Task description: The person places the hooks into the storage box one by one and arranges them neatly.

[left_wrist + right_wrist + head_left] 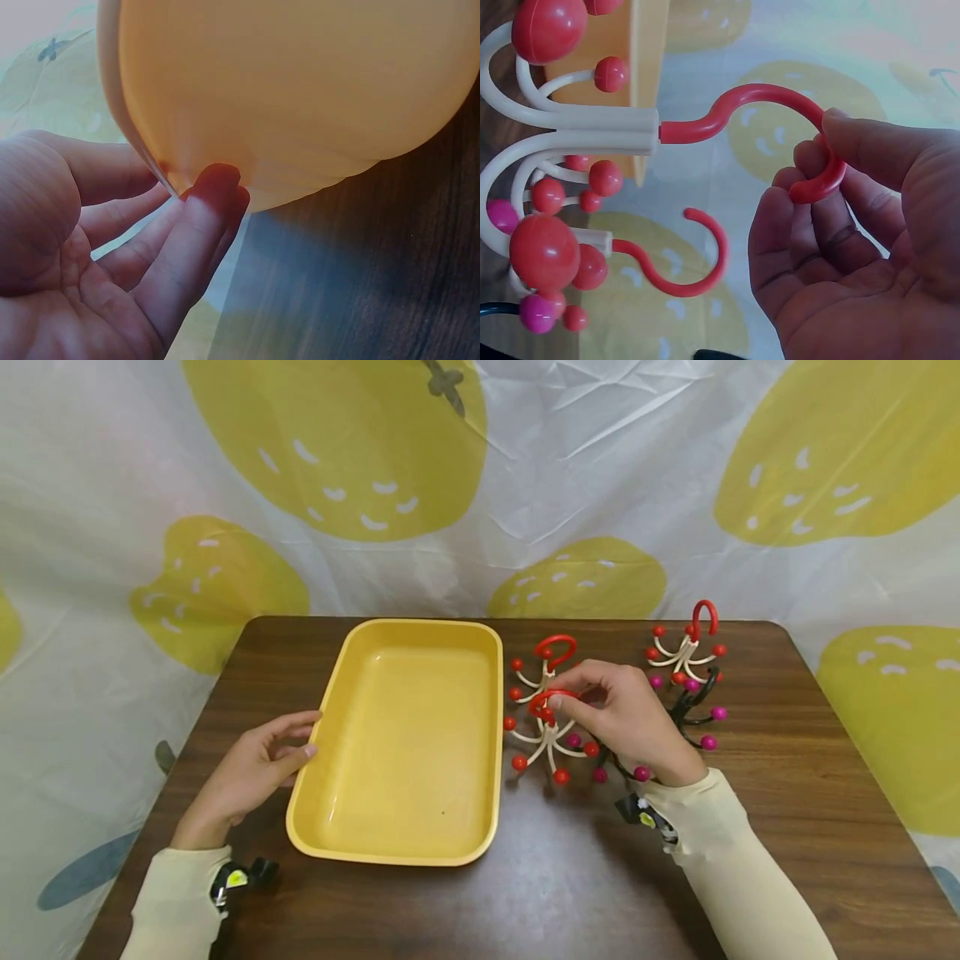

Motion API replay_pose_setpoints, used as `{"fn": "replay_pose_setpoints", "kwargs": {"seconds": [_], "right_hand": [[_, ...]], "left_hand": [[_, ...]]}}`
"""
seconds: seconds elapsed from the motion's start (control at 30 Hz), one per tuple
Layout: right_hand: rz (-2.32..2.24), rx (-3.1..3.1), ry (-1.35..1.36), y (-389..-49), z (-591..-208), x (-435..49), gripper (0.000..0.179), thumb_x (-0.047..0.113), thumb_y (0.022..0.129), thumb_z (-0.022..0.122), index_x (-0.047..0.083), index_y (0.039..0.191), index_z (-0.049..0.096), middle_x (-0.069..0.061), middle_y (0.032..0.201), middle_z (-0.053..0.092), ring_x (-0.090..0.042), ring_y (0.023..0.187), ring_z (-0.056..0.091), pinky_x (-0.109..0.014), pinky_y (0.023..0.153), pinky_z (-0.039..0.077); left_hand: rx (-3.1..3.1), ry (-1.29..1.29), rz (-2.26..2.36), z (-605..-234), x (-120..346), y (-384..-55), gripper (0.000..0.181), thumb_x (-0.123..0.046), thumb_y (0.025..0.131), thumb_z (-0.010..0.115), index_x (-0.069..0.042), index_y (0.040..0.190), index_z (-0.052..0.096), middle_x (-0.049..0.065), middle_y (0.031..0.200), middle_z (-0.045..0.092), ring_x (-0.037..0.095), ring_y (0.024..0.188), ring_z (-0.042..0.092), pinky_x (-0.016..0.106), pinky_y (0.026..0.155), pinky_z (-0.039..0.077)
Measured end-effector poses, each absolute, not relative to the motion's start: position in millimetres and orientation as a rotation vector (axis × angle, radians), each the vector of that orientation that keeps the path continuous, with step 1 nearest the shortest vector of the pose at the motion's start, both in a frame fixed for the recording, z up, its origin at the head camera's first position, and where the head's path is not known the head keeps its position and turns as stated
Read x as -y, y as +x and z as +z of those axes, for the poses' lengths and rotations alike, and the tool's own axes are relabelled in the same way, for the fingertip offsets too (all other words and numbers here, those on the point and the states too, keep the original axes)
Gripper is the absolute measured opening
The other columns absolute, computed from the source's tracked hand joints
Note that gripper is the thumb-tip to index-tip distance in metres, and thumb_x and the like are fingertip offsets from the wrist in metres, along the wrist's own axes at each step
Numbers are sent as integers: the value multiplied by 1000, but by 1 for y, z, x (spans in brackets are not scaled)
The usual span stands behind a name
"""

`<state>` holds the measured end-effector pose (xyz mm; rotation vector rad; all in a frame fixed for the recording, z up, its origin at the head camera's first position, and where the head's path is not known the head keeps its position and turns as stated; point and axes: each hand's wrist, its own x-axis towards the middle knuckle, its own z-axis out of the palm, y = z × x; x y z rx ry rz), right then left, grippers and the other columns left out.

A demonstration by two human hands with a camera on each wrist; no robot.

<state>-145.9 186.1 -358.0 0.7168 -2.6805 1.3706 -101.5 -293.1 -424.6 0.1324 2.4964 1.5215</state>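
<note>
My left hand (255,768) pinches the left rim of a yellow plastic tray (397,743); in the left wrist view the thumb and fingertips (214,196) lie on either side of its wall. Right of the tray, my right hand (630,718) holds a white multi-arm rotating hook hanger (550,737) by its red top hook (761,94). Red balls tip its curved arms, and small shadows show on the table below them. Just behind it stands a second white hanger (546,672) with a red hook, partly covered by the held one.
A third white hanger (684,652) stands at the back right. Near it are a black hanger (682,706) with magenta balls and another black one (618,764), partly hidden under my right hand. A fruit-print curtain (450,577) hangs behind the brown wooden table (810,793).
</note>
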Motion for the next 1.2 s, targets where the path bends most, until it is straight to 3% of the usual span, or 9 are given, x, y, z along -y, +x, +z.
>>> {"fn": "replay_pose_setpoints", "kwargs": {"seconds": [0.4,0.6,0.83,1.2], "right_hand": [[1321,2629,699,-148,-335,-182,11,21,97,80,20,108,82,6,99,80,-12,74,73,-22,64,57],[1351,2602,702,-150,-326,-174,12,21,97,79,20,109,82,3,103,81,-13,72,74,-22,62,56],[1388,2564,736,-157,-317,-159,15,23,97,80,17,110,81,1,89,81,-15,69,71,-23,59,53],[1409,2512,753,-169,-308,-126,15,21,97,79,13,110,82,-1,97,81,-18,74,73,-25,64,58]], "left_hand": [[-2498,142,1528,-425,290,-100,56,-15,108,63,-8,160,45,27,147,58,20,106,74,35,79,67],[-2496,139,1521,-424,288,-100,55,-15,108,63,-9,160,45,26,147,58,25,109,74,37,79,67],[-2491,124,1519,-422,285,-99,55,-13,108,63,-9,160,45,27,147,57,30,110,74,37,78,67],[-2497,113,1520,-423,282,-98,55,-12,107,64,-8,159,46,27,148,56,30,108,75,36,78,67]]}}
